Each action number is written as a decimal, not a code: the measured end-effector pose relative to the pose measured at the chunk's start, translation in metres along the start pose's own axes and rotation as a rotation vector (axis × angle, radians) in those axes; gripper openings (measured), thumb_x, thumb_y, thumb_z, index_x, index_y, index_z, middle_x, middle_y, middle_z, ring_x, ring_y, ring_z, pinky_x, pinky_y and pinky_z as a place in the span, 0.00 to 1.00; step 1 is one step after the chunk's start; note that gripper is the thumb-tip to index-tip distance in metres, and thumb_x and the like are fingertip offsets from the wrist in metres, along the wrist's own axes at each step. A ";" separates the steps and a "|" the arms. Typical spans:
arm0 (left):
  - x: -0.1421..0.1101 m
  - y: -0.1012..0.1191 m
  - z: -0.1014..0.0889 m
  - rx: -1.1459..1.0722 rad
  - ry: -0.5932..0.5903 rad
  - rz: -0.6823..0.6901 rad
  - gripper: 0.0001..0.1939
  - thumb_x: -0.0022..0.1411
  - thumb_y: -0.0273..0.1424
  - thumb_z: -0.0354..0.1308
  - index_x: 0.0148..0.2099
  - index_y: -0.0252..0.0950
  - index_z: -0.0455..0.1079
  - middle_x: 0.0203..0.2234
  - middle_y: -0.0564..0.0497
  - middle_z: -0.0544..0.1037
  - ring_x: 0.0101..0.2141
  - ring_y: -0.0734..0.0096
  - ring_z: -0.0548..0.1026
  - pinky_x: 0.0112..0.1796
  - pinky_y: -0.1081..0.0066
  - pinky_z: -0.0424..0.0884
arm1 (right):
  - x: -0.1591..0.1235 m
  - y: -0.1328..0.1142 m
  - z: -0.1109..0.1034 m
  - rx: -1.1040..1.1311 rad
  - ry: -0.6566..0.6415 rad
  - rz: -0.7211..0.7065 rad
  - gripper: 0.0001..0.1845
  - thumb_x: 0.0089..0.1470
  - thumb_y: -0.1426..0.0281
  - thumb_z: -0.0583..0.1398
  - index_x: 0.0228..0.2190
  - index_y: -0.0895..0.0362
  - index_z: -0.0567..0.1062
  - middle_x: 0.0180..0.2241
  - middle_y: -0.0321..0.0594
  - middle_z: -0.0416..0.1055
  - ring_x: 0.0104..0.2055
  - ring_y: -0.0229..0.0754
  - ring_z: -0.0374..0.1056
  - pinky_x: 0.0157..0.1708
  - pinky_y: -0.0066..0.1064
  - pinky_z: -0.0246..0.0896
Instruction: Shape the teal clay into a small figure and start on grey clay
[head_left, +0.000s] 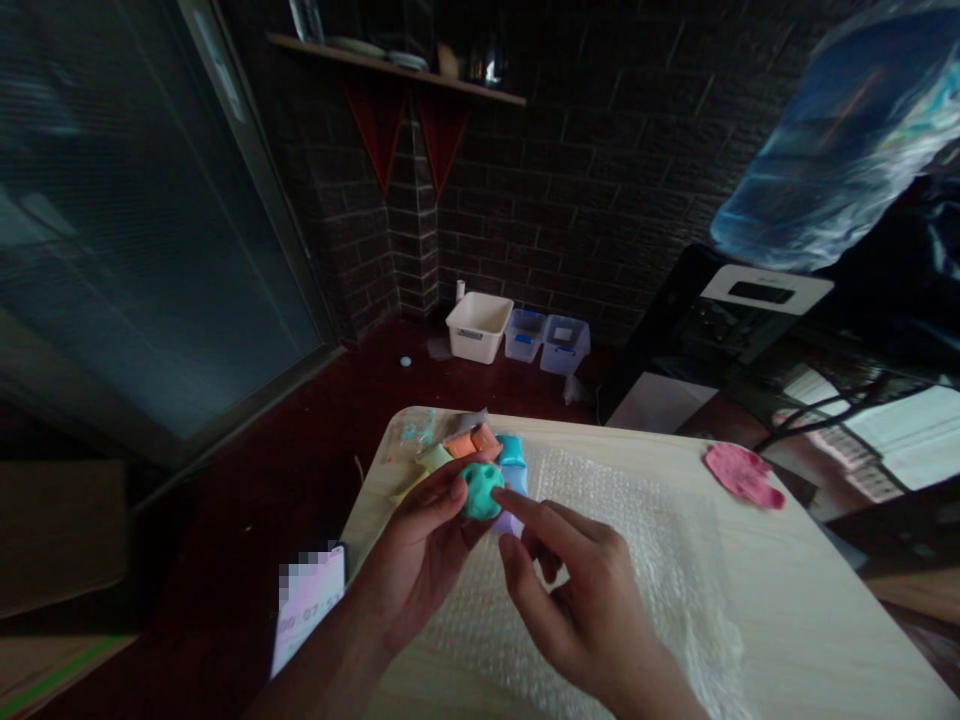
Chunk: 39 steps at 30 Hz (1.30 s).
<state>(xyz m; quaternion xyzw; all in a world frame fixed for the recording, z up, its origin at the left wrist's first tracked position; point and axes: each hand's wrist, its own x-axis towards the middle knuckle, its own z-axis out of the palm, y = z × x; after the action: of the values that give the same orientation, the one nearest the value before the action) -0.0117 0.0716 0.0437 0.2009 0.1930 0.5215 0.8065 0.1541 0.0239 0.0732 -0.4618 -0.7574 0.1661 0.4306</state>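
Between the thumb and fingers of my left hand (426, 535) sits a turquoise-green ball of modelling clay (481, 491) with several dents in its surface. The index finger of my right hand (574, 580) is stretched out, its tip at the right side of the ball. My right thumb stands apart below it; the other right fingers are curled and hold nothing visible. Behind the ball lie orange clay packets (474, 441), a blue packet (511, 450), a yellow-green packet (435, 460) and a lilac packet (511, 522), partly hidden by my hands.
Bubble wrap (645, 540) covers the middle of the pale wooden table (817, 620). A flattened pink clay piece (742, 475) lies at the far right. A phone (309, 605) showing a timer is by the left edge. Plastic bins (480, 330) stand on the floor beyond, near a water dispenser (765, 290).
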 end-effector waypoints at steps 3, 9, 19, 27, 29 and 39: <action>0.000 -0.001 -0.002 0.033 0.011 0.016 0.12 0.62 0.27 0.70 0.49 0.36 0.83 0.49 0.46 0.83 0.45 0.67 0.81 0.49 0.72 0.78 | 0.000 0.002 0.001 0.003 -0.007 0.003 0.19 0.64 0.71 0.60 0.54 0.57 0.78 0.27 0.37 0.74 0.24 0.38 0.69 0.24 0.32 0.61; 0.000 -0.001 -0.001 0.072 0.036 0.021 0.13 0.61 0.28 0.71 0.49 0.39 0.83 0.52 0.46 0.83 0.47 0.64 0.81 0.48 0.71 0.78 | -0.002 0.004 0.002 -0.002 -0.009 -0.004 0.19 0.63 0.71 0.60 0.55 0.58 0.77 0.26 0.36 0.74 0.24 0.38 0.69 0.24 0.32 0.60; 0.001 -0.003 0.001 0.080 0.044 -0.013 0.14 0.61 0.25 0.70 0.49 0.37 0.83 0.47 0.46 0.84 0.45 0.67 0.82 0.48 0.72 0.79 | 0.003 0.009 0.000 0.068 0.062 0.100 0.14 0.63 0.70 0.60 0.48 0.58 0.82 0.25 0.35 0.74 0.21 0.36 0.67 0.20 0.28 0.60; 0.001 -0.001 0.003 0.082 0.063 -0.008 0.18 0.58 0.24 0.72 0.52 0.37 0.82 0.48 0.46 0.85 0.45 0.65 0.84 0.48 0.71 0.80 | 0.002 0.002 -0.015 0.038 0.253 0.054 0.11 0.65 0.71 0.60 0.44 0.55 0.83 0.23 0.33 0.74 0.22 0.35 0.69 0.22 0.27 0.62; 0.001 -0.001 0.003 0.099 0.070 0.004 0.19 0.57 0.24 0.73 0.52 0.37 0.82 0.49 0.46 0.85 0.44 0.67 0.84 0.47 0.72 0.80 | 0.002 0.000 -0.016 0.003 0.175 0.016 0.13 0.64 0.72 0.60 0.48 0.56 0.81 0.24 0.34 0.74 0.22 0.35 0.68 0.21 0.27 0.62; 0.000 -0.003 0.007 0.201 0.081 0.055 0.22 0.53 0.25 0.76 0.52 0.39 0.82 0.52 0.46 0.83 0.47 0.69 0.81 0.49 0.75 0.76 | 0.003 -0.003 -0.012 -0.112 0.034 -0.049 0.18 0.63 0.72 0.58 0.53 0.59 0.79 0.25 0.37 0.72 0.24 0.39 0.69 0.22 0.32 0.62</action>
<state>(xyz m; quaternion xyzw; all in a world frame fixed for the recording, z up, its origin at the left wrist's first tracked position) -0.0060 0.0695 0.0478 0.2646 0.2713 0.5290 0.7593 0.1615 0.0228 0.0833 -0.4691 -0.7693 0.1049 0.4208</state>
